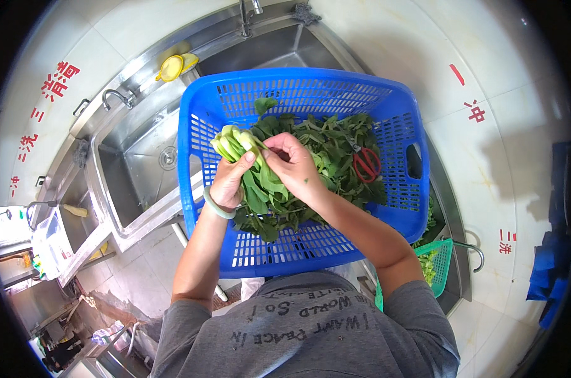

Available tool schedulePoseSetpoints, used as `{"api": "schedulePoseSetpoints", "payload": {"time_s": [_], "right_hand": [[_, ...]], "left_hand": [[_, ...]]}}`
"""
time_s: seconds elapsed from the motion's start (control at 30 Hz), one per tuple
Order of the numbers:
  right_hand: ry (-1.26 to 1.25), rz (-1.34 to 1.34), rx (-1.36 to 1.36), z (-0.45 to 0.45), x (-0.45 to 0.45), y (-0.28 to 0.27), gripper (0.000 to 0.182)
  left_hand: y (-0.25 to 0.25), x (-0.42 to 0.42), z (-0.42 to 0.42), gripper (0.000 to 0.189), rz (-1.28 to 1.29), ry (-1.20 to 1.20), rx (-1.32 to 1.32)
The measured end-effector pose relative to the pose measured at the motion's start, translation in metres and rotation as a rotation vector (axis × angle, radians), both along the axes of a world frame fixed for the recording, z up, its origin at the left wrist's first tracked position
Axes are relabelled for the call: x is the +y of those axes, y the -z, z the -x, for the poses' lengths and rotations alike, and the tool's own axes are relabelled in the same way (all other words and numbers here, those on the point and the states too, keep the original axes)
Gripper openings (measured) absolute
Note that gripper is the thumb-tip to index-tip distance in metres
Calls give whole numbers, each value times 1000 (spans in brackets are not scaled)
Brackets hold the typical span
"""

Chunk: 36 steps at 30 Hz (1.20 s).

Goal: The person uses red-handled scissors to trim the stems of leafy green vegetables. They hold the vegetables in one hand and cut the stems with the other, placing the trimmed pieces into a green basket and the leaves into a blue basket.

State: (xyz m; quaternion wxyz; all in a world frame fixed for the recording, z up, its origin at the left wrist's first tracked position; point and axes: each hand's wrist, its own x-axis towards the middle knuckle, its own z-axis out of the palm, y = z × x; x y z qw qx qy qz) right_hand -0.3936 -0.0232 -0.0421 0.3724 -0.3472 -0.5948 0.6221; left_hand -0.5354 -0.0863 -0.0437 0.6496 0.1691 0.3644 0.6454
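Note:
My left hand [228,183], with a pale bangle at its wrist, grips a bunch of leafy greens [232,141] with thick pale-green stems. The stem ends point up and away from me, and the leaves hang down below. At the bunch's right side, my right hand [295,171] pinches a stalk between thumb and fingers; its fingertips are partly hidden. Both hands are over a blue plastic basket [295,73] with slotted walls. Loose dark-green leaves [313,134] cover much of its bottom. Red-handled scissors [366,164] lie on those leaves at the right, blades partly covered.
Under and behind the basket run stainless steel sinks [139,165] with faucets [117,97]. Yellow strainers [172,67] rest on the sink ledge. A green basket [443,269] holding chopped greens stands by my right elbow. Steel wool [306,13] sits at the back corner.

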Motion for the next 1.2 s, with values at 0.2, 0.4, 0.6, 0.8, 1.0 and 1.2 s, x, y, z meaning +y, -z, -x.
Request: {"api": "schedulePoseSetpoints", "payload": {"time_s": [0.2,0.4,0.6,0.8,1.0,1.2], "right_hand": [[-2,-272,-93,12,-7,-8,22],[-439,-119,-737,-35,7,25,31],[-186,-437,-1064,-42,52,81,77],[-462,-561,-1296,-5,-2,99,84],[-622,-338,-887,-25,-11,56,62],[-899,330,-574,-50,45,4,75]], "left_hand": [[-5,2,5,35,43,-137,34],[-21,-3,53,31,-193,-474,-49],[-13,-6,82,26,-245,-624,-189],[-14,-4,73,29,-189,-622,-169],[-13,-5,75,25,-205,-582,-150],[-15,-5,74,25,-196,-585,-137]]}}
